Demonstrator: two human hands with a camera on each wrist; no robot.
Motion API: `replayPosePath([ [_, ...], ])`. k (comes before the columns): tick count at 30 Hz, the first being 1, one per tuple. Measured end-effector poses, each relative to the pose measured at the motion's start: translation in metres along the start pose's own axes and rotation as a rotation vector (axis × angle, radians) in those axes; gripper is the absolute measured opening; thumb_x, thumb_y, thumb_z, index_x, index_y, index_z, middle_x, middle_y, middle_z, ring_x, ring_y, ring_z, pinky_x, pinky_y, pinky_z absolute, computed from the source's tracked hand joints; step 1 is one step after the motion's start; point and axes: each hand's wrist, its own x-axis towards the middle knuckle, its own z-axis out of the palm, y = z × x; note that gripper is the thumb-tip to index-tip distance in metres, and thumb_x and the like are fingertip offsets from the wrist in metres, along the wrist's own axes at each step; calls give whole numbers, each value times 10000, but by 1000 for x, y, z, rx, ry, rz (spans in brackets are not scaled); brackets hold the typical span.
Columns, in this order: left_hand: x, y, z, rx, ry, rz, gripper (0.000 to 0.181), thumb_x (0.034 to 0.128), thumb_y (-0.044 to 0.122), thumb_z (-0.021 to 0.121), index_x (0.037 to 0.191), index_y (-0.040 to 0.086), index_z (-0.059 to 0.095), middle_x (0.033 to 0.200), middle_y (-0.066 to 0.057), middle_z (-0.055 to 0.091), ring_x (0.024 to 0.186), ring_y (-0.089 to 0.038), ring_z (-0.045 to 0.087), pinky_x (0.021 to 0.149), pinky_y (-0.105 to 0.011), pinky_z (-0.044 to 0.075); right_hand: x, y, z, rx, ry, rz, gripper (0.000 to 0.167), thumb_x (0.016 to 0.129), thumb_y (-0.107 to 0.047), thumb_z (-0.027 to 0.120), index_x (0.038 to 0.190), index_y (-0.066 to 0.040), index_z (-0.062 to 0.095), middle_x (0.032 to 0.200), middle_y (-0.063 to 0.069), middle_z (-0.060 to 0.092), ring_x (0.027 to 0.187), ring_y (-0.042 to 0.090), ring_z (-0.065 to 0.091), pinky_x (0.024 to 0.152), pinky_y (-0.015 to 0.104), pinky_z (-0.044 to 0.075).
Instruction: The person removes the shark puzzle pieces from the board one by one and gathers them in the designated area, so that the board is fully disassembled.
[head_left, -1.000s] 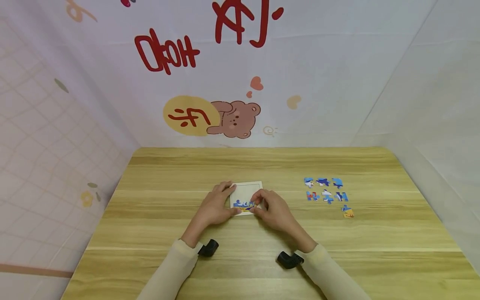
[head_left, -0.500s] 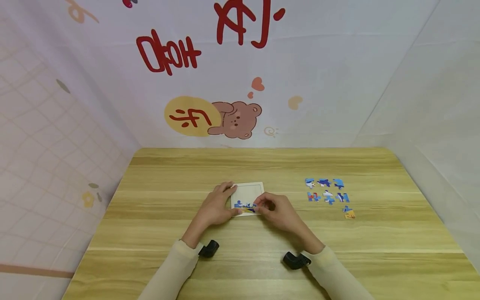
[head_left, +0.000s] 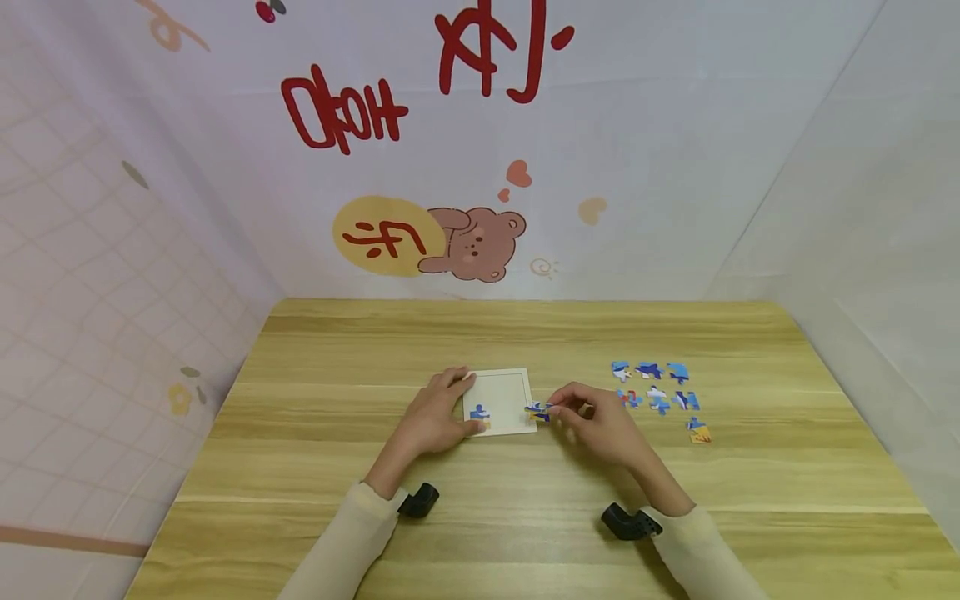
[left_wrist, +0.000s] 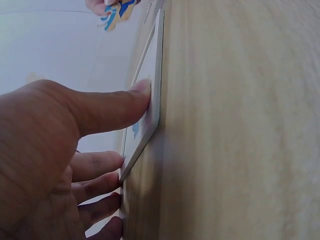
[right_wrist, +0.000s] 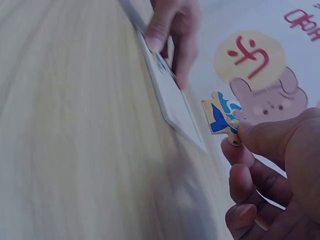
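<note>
In the head view, my right hand pinches a jigsaw puzzle piece between thumb and fingers. The right wrist view shows this piece as yellow, blue and white, tilted in the air. It hangs by the right edge of a white square puzzle board. My left hand rests at the board's left side. In the left wrist view the thumb lies straight on the board's face, with the other fingertips at its edge. One blue-and-yellow piece lies in the board's lower left corner, partly behind the thumb.
On the right of the wooden table lie several loose puzzle pieces, in rough rows. A lone yellow-and-blue piece sits nearest me there. White printed curtains rise behind the table and at both sides.
My right hand has lifted the puzzle piece from the board's lower part and carried it right, to the board's right edge. The left hand has stayed on the board.
</note>
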Motion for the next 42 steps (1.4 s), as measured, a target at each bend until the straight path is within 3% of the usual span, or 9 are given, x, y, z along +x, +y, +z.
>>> replayPosePath([
  [12,-1,-1,0,-4,5,6,811,896,391,790,1568,112,433,1661,-59,344,1542,-310,304,1213,-561,324,-20,34,-44,-71,86,-4,46,995,-205,693,1000,-235,728,812,15,720,663,106,601,549,243,479],
  [22,-1,-2,0,-1,-3,12,814,900,402,784,1570,109,428,1664,-60,337,1538,-313,308,1204,-562,332,-45,54,-72,-138,131,88,65,997,-219,691,1021,-185,740,894,22,743,729,68,613,580,224,485],
  [27,-2,-1,0,-9,-5,14,814,901,400,783,1571,107,427,1664,-61,337,1537,-312,308,1203,-564,331,-57,62,-88,-192,156,112,67,998,-227,690,1007,-178,735,813,8,707,707,47,585,573,226,471],
  [35,0,-1,0,-5,-5,8,809,905,407,777,1573,116,425,1667,-57,330,1541,-311,302,1204,-563,329,-72,74,-108,-269,153,154,101,994,-263,697,1022,-176,739,828,-16,694,693,23,545,562,230,437],
  [42,-1,-2,1,-8,-5,12,807,905,398,778,1573,115,424,1668,-55,329,1542,-311,302,1207,-560,326,-74,78,-115,-341,138,120,88,994,-237,695,1005,-167,748,805,-43,704,672,-9,544,555,225,436],
])
